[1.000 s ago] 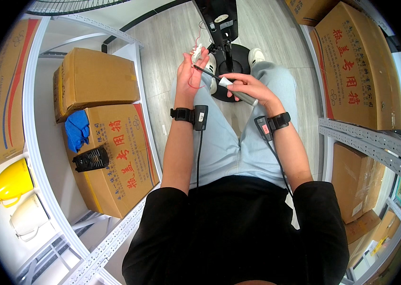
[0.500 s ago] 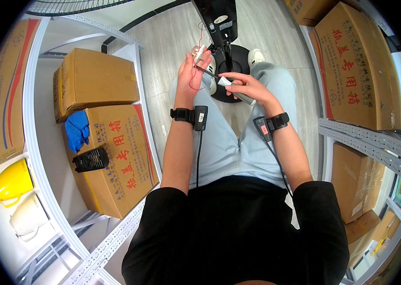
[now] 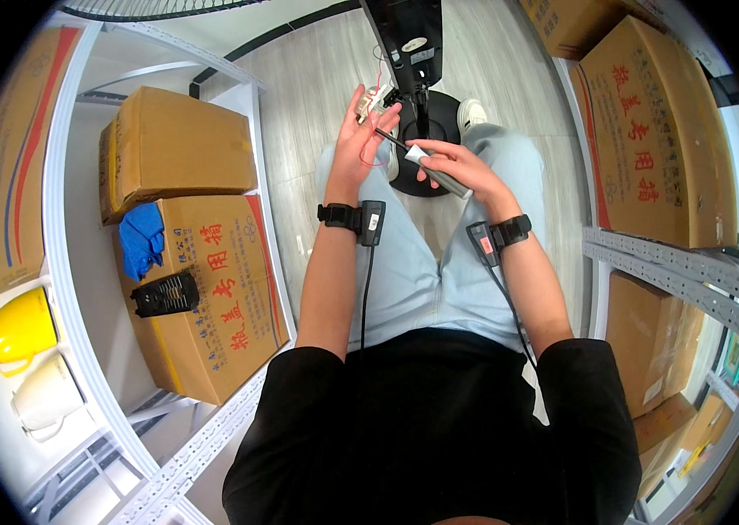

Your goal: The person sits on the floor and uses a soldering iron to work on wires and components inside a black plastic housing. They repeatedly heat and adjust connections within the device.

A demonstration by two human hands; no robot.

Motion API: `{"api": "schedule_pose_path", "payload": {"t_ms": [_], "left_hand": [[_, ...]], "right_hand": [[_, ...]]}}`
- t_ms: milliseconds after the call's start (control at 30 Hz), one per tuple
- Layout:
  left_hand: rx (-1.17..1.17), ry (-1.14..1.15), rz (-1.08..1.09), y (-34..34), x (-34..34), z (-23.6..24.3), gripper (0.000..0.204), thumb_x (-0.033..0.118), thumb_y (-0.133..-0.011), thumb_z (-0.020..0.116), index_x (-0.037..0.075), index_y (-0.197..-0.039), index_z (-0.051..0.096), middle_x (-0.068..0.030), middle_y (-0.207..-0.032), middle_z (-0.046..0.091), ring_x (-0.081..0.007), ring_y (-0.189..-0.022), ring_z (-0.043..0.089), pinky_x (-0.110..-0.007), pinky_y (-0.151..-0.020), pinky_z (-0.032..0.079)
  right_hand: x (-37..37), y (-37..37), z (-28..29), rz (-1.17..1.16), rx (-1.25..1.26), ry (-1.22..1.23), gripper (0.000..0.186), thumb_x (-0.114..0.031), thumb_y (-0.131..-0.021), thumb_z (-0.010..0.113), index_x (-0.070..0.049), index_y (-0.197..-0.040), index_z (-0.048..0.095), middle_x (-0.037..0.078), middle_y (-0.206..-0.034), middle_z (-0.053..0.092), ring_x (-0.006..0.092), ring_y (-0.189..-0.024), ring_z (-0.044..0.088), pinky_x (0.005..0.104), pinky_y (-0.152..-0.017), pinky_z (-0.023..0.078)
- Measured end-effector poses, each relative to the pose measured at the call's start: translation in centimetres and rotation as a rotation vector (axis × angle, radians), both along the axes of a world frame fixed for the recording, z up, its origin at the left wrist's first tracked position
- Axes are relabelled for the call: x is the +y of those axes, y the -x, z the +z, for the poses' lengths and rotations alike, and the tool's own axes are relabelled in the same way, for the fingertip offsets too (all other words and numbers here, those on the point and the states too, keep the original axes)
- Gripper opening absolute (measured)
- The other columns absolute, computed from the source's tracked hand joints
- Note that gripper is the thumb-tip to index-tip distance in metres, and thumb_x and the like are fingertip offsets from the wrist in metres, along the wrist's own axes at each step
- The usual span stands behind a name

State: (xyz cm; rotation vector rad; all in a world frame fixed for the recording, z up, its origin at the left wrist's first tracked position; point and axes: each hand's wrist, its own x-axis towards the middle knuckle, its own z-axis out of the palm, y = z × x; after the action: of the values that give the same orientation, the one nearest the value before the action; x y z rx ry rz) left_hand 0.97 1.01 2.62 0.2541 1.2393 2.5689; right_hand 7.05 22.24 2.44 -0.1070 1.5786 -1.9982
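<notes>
Tool (image 3: 448, 181) and small white piece (image 3: 373, 103) held close together above the knees

Nearest is the person's black shirt (image 3: 422, 420), then the light-blue jeans (image 3: 413, 271), with a dark strap and corded box on each wrist. Beyond them the right grip (image 3: 467, 169) is closed around the tool, thumb and fingers clamped near its pale collar. Just past it, the left grip (image 3: 355, 140) has its palm turned up and holds the white piece between thumb and fingers, out at the fingertips.

The work looks to be partway through. Piece and tool are both in hand, and the dark shaft reaches to the left fingers, near the piece; whether its tip touches the piece cannot be told. A red wire (image 3: 379, 75) hangs slack, so that part seems unsettled. Whether anything on the piece is already fastened or loosened is too small to make out.

The piece looks pale, compact and uneven in outline, with the wire crossing it and looping below over the palm. It is in front of a black stand (image 3: 406, 44), whose round base (image 3: 446, 114) rests on the grey floor (image 3: 299, 105) between the shoes.
</notes>
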Motion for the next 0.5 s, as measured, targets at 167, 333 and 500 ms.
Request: {"api": "schedule_pose_path", "payload": {"t_ms": [167, 333, 500], "left_hand": [[-0.01, -0.023, -0.001, 0.21, -0.31, -0.6, 0.064, 0.004, -0.099, 0.05, 0.006, -0.154, 0.017, -0.0151, -0.15, 0.034, -0.0389, -0.129, 0.05, -0.047, -0.11, 0.041], [-0.02, 0.025, 0.01, 0.27, -0.14, -0.63, 0.067, 0.003, -0.097, 0.054, 0.005, -0.154, 0.02, -0.016, -0.146, 0.039, -0.0379, -0.127, 0.052, -0.045, -0.108, 0.043], [-0.029, 0.033, 0.008, 0.15, -0.11, -0.33, 0.069, 0.003, -0.096, 0.055, 0.006, -0.155, 0.02, -0.016, -0.145, 0.041, -0.0366, -0.128, 0.051, -0.045, -0.108, 0.043]], "right_hand": [[-0.2, -0.02, 0.05, -0.02, -0.004, 0.031, 0.046, -0.024, -0.096, 0.06, -0.01, -0.14, 0.053, 0.002, -0.087, 0.066, 0.0073, -0.075, 0.059, 0.0212, -0.068, 0.049], [-0.13, -0.05, 0.11, -0.055, -0.02, 0.072, 0.045, -0.023, -0.096, 0.06, -0.01, -0.139, 0.054, 0.003, -0.088, 0.066, 0.0073, -0.074, 0.059, 0.0209, -0.067, 0.049], [-0.13, -0.13, 0.59, -0.066, -0.02, 0.068, 0.045, -0.023, -0.096, 0.059, -0.01, -0.139, 0.054, 0.003, -0.088, 0.066, 0.0072, -0.074, 0.059, 0.0208, -0.067, 0.049]]}}
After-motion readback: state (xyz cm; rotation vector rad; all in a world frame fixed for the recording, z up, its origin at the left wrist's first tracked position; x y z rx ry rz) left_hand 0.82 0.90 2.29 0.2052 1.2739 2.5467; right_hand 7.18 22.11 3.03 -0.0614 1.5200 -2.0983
